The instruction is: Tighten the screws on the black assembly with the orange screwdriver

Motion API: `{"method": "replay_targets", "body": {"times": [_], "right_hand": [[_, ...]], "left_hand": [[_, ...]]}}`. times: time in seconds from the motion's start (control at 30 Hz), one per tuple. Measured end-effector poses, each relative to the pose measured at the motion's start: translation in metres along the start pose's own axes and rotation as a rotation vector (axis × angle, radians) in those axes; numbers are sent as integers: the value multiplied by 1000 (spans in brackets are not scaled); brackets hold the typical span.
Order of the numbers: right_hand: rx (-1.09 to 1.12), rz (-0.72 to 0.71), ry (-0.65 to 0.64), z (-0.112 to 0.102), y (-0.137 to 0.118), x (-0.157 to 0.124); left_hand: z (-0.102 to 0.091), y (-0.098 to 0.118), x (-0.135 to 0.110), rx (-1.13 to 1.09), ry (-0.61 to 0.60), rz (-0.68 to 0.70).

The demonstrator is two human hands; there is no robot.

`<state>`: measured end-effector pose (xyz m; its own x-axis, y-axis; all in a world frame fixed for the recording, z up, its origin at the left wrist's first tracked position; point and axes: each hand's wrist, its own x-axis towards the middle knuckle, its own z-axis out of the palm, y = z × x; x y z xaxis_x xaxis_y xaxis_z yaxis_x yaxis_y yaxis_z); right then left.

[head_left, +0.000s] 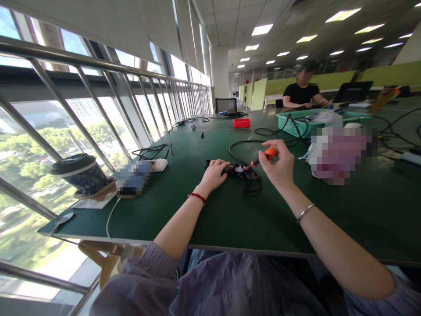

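On the green tabletop (210,210) lies a small black device (240,170) with its inner parts exposed and a black cable running from it. My left hand (215,173) lies over the device's left end, fingers closed around it and pressing it against the table. My right hand (279,164) pinches the orange and black handle of a screwdriver (270,152). The screwdriver slants down to the left, its thin shaft reaching the device's right part. Whether the tip sits in a screw is too small to tell.
At left stand a lidded cup (80,175), a phone (136,177) and a white case (160,165). Farther back are a red tray (241,123) and a green basket (291,125) with cables. A blurred pink bag (342,153) lies right; a person (302,92) sits opposite.
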<state>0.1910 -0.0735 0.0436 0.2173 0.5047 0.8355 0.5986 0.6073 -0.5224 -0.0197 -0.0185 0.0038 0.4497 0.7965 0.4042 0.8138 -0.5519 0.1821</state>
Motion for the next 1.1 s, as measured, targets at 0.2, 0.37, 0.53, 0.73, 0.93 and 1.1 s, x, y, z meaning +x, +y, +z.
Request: {"method": "replay_targets", "body": {"times": [0.2, 0.37, 0.53, 0.73, 0.93, 1.1], "right_hand": [[-10, 20, -8, 0, -1, 0], [35, -53, 6, 1, 3, 0], [-6, 3, -10, 0, 0, 1], [-4, 13, -13, -1, -2, 0], [31, -61, 8, 1, 2, 0], [-27, -11, -12, 0, 0, 1]], "left_hand": [[1, -1, 0, -9, 6, 2], [1, 0, 0, -5, 3, 3], [2, -2, 0, -9, 8, 9], [1, 0, 0, -14, 9, 1], [0, 0, 0, -2, 3, 1], [1, -1, 0, 0, 0, -1]]}}
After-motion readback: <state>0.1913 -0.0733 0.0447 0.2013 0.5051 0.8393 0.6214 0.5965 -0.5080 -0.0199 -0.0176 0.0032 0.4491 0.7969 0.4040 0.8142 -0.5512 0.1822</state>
